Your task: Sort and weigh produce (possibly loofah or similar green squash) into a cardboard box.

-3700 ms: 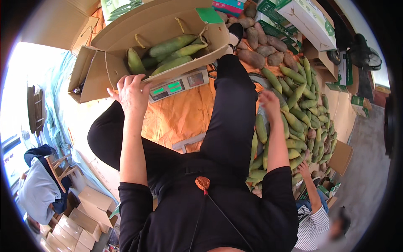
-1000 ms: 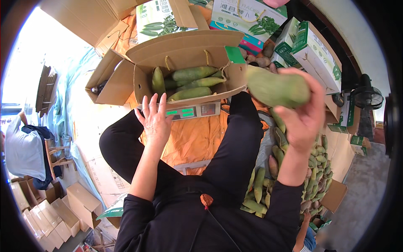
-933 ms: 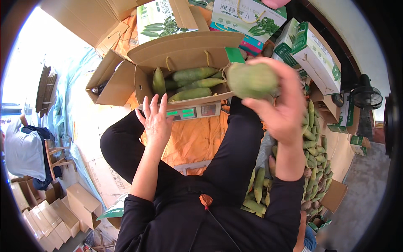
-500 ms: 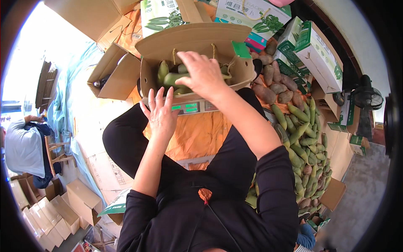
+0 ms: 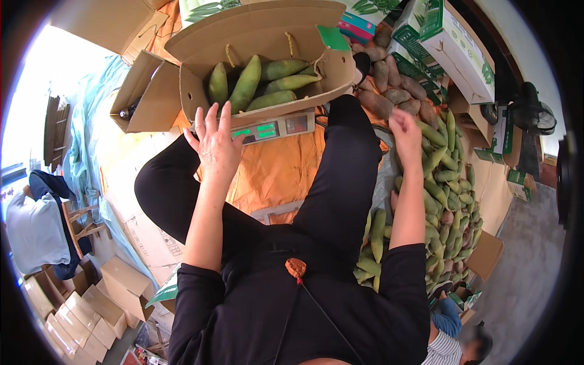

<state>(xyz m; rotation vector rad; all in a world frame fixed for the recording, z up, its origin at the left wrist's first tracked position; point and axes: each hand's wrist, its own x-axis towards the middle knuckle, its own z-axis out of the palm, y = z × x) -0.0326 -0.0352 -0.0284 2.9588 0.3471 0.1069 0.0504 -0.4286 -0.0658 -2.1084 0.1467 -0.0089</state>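
Observation:
An open cardboard box point(image 5: 261, 30) stands on a digital scale point(image 5: 298, 124) in front of me, with several green radishes point(image 5: 246, 84) lying in it. My left hand point(image 5: 216, 146) hovers by the box's near left corner, fingers stretched and spread, holding nothing. To the right of my knee, my right hand point(image 5: 406, 135) is over the edge of a heap of green radishes point(image 5: 447, 201). Its fingers are curled together, and nothing shows in them. Reddish-brown tubers point(image 5: 398, 95) lie just beyond that hand.
A smaller open carton point(image 5: 146, 100) stands left of the box. Printed white-and-green cartons point(image 5: 459, 52) are stacked at the far right, near a black fan point(image 5: 532, 118). Folded cartons point(image 5: 79, 322) stand at lower left. Another person point(image 5: 447, 340) is at lower right.
My right hand has left the space above the box and swung right to the radish heap, its fingers curling. The radishes in the box now show fully. My left hand stays near the box.

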